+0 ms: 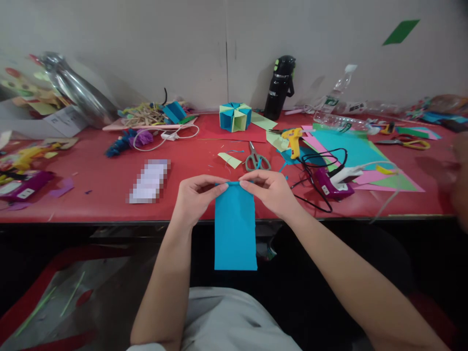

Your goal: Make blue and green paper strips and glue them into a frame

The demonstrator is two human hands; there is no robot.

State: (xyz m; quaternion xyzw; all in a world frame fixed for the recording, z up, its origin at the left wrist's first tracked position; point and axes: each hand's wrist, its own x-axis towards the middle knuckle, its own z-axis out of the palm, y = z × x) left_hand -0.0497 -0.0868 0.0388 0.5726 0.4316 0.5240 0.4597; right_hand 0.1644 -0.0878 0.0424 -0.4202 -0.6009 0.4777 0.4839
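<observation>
A blue sheet of paper (236, 229) hangs down over the table's front edge, its top edge folded or rolled over in a narrow strip. My left hand (201, 195) pinches the top left corner between thumb and fingers. At the top right, my right hand (265, 190) pinches the same strip, the two thumbs close together. Just beyond my hands lie grey-handled scissors (257, 158) and a pale green paper scrap (229, 160). Farther back stands a blue and pale green folded paper piece (235, 118).
Right of my hands are a yellow glue gun (292, 141) with a black cord, a purple power strip (332, 185) and coloured paper sheets (351, 148). A black bottle (280, 87) stands at the wall. A blurred-out rectangle (149, 181) lies left. Another person's blurred hand (461, 170) shows at far right.
</observation>
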